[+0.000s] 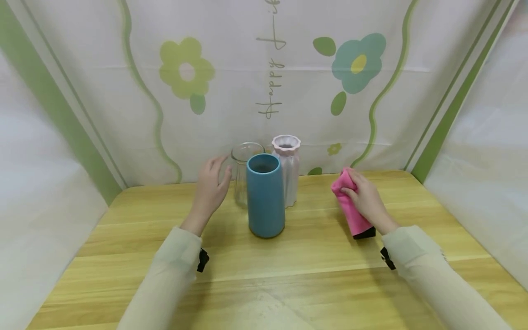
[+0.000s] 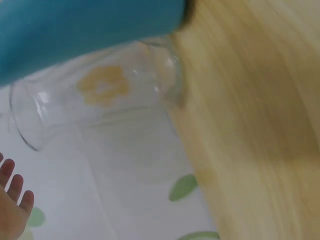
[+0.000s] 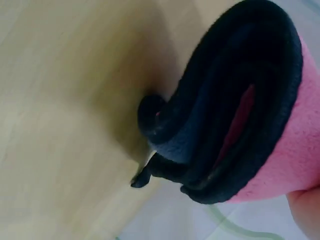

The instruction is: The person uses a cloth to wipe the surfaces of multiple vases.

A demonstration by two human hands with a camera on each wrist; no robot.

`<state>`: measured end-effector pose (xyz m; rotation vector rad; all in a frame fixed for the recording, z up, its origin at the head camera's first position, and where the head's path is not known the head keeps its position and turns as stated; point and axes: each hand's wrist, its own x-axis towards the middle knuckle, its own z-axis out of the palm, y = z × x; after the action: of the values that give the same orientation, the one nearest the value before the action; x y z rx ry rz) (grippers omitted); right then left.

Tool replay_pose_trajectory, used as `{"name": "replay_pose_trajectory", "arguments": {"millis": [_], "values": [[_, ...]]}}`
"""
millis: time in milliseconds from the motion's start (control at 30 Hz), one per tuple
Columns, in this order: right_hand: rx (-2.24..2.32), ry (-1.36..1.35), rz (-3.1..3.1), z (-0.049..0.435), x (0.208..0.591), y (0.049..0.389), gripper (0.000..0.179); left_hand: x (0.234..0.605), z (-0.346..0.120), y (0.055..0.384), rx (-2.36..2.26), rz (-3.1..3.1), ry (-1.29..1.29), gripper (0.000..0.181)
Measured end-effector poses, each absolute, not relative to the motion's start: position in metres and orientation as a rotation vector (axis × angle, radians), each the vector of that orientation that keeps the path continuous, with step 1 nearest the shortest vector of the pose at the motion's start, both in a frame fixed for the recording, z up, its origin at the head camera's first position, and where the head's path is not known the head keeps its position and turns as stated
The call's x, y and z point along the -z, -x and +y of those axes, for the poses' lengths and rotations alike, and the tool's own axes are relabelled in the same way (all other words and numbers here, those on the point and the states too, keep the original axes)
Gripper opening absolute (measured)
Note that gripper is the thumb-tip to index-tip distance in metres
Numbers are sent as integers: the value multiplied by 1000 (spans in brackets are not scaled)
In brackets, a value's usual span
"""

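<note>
My right hand (image 1: 367, 201) grips a folded pink cloth (image 1: 350, 208) with black edging, at the right of the table. The right wrist view shows the rolled layers of the cloth (image 3: 240, 100) and its dark inner side. Fingers spread and holding nothing, my left hand (image 1: 210, 188) is beside a clear glass vase (image 1: 240, 183). A blue vase (image 1: 266, 201) stands in front and covers part of the glass one. Just behind, to the right, is a pale pink vase (image 1: 290, 176) with a scalloped rim. In the left wrist view the left fingertips (image 2: 15, 185) are near the glass vase's mouth.
The wooden table (image 1: 288, 293) reaches back to a white curtain (image 1: 231, 91) printed with flowers and lettering. White panels with green stripes close in both sides. The three vases stand close together near the back edge.
</note>
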<state>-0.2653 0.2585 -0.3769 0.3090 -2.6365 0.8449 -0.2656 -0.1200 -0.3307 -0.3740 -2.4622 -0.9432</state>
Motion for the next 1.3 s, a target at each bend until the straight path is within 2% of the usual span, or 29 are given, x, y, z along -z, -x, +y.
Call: {"name": "replay_pose_trajectory", "arguments": {"millis": [400, 600, 1033, 1300], "values": [[-761, -279, -2931, 250, 402, 288, 60, 341, -147, 272, 798, -2533, 107, 42], [-748, -239, -2969, 246, 409, 291, 60, 348, -153, 273, 708, -2620, 51, 42], [-704, -217, -2982, 247, 411, 290, 66, 354, -173, 274, 674, -2818, -65, 51], [-748, -51, -2847, 256, 392, 291, 68, 357, -186, 271, 596, -2916, -128, 58]]}}
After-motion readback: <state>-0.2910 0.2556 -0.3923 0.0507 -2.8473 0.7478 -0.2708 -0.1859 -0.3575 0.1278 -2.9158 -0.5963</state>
